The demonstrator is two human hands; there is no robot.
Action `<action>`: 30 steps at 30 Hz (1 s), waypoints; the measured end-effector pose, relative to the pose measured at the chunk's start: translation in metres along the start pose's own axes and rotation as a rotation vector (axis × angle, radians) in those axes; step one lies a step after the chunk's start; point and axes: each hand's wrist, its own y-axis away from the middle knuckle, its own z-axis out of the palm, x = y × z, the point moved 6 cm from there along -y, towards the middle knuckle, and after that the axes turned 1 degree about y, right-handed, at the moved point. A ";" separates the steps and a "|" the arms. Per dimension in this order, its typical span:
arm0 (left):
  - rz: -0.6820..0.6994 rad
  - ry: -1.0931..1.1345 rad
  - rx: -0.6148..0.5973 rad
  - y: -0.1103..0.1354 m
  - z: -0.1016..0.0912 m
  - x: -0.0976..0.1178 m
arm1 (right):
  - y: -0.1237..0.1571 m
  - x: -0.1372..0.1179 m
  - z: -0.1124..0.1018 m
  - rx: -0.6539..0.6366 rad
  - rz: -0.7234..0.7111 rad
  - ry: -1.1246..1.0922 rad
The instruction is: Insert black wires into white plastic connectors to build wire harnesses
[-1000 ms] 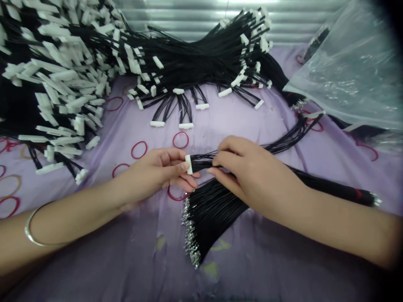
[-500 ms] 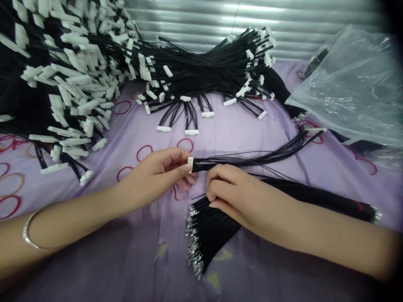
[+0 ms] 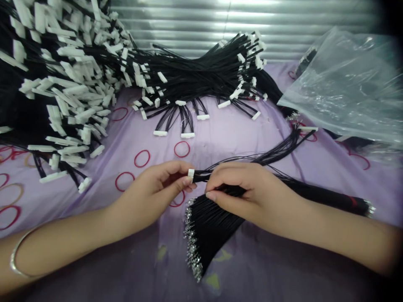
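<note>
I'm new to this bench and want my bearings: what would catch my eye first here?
First, the great heap of black wire harnesses with white plastic connectors piled across the upper left of the purple cloth. At centre, the left hand pinches a small white connector while the right hand grips its black wires, above a fanned bundle of black wires with silver metal tips. A crumpled clear plastic bag lies upper right.

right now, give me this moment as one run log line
left hand: pinches white connector | right hand: on loose wire bundle | finished harnesses: piled at back | plastic bag: far right
</note>
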 end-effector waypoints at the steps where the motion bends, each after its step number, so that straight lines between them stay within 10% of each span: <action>1: -0.009 0.022 -0.006 -0.001 0.000 -0.001 | 0.000 -0.001 -0.001 0.014 -0.006 0.010; 18: -0.219 0.375 -0.055 -0.005 0.005 -0.022 | 0.003 -0.005 -0.006 0.143 0.000 0.198; 30: -0.300 0.390 -0.084 -0.001 0.006 -0.021 | -0.002 0.006 -0.009 0.107 0.024 -0.072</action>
